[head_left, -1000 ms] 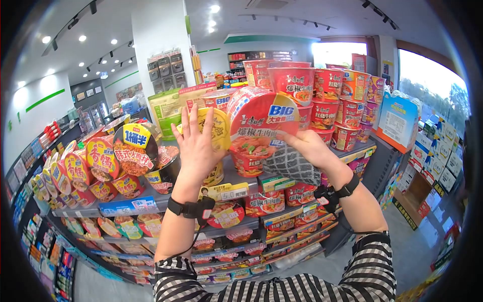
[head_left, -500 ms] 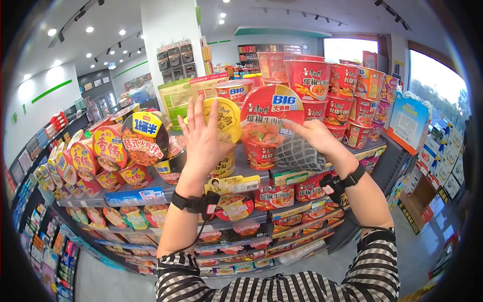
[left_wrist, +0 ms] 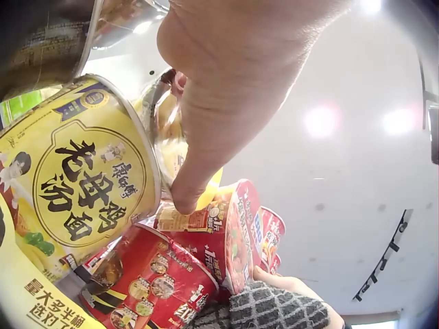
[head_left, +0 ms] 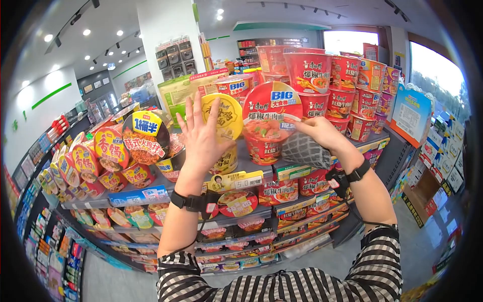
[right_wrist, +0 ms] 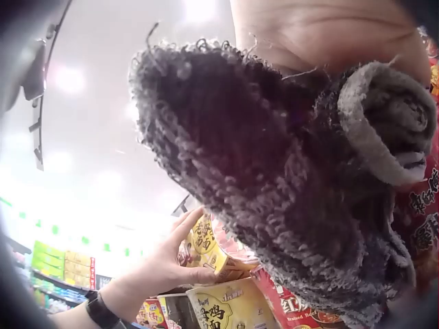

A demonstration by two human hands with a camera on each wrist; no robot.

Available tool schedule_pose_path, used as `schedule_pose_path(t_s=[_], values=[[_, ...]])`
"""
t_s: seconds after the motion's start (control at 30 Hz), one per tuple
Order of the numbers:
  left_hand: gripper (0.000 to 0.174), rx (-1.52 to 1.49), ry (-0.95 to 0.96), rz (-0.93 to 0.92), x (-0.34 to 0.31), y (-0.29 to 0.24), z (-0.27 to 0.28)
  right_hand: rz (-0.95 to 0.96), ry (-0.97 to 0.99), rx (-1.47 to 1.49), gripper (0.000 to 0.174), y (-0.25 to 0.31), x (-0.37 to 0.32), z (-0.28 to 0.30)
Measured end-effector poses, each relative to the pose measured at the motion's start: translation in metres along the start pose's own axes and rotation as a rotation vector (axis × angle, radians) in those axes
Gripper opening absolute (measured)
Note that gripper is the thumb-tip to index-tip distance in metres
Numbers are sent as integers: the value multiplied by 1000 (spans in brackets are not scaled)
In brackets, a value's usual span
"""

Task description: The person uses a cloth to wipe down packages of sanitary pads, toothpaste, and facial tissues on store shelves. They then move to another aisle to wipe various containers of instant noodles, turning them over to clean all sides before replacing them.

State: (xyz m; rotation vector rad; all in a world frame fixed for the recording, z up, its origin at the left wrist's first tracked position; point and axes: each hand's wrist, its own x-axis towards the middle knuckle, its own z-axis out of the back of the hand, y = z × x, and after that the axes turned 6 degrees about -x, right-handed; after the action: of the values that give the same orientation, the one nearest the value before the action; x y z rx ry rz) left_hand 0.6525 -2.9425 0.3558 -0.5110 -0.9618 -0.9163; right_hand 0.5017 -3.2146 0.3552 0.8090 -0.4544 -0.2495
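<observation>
My left hand (head_left: 200, 146) is raised with fingers spread and mostly straight, resting on the left side of a yellow instant noodle tub (head_left: 226, 115) tipped lid-forward. Another yellow tub (left_wrist: 86, 171) stands below it. Right beside the yellow one, a red instant noodle tub (head_left: 271, 108) also faces lid-forward, on top of a red tub (head_left: 264, 152). In my right hand (head_left: 324, 135) I hold a grey checked towel (head_left: 306, 151), bunched under the palm; its fingertips are at the red tub's right edge. The towel fills much of the right wrist view.
Stacks of red noodle tubs (head_left: 342, 100) rise on the right. Tilted noodle tubs (head_left: 111, 150) line the shelf's left. Price tags (head_left: 236, 182) run along the shelf edge, with lower shelves of tubs beneath. A blue and orange display box (head_left: 408, 118) stands at the right end.
The red tub has turned from showing its side to facing lid-forward, settling upright beside the yellow tub. My right hand has shifted slightly with the towel; the left stays at the yellow tub.
</observation>
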Motion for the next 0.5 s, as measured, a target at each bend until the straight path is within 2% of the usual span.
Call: schedule_pose_path(t_s=[0.1, 0.17, 0.2, 0.27, 0.33, 0.37, 0.4, 0.43, 0.47, 0.5], values=[[113, 12, 2, -13, -2, -2, 1, -19, -5, -40, 49, -7, -19, 11], [107, 27, -22, -9, -4, -6, 4, 156, -25, 51, 42, -13, -39, 17], [107, 26, -20, -8, -6, -11, 8, 167, 4, 89, 35, -17, -48, 21], [92, -40, -212, -99, -19, -25, 18, 217, 14, 206, 32, -17, -74, 25], [76, -349, -315, -182, -47, -46, 18, 283, 28, 429, 28, -30, -97, 21], [69, -520, -243, -179, -63, -69, 26, 362, -70, 397, 29, -33, -107, 13], [71, -714, -98, -134, -85, -84, 16, 340, -116, 424, 29, -34, -118, 3], [77, -998, 154, 64, -103, -108, 20, 318, -164, 451, 29, -34, -129, -8], [90, -1118, 337, 135, -113, -122, 13, 383, -233, 451, 29, -31, -137, -23], [96, -1334, 580, 402, -125, -135, 8, 448, -303, 452, 30, -29, -142, -38]])
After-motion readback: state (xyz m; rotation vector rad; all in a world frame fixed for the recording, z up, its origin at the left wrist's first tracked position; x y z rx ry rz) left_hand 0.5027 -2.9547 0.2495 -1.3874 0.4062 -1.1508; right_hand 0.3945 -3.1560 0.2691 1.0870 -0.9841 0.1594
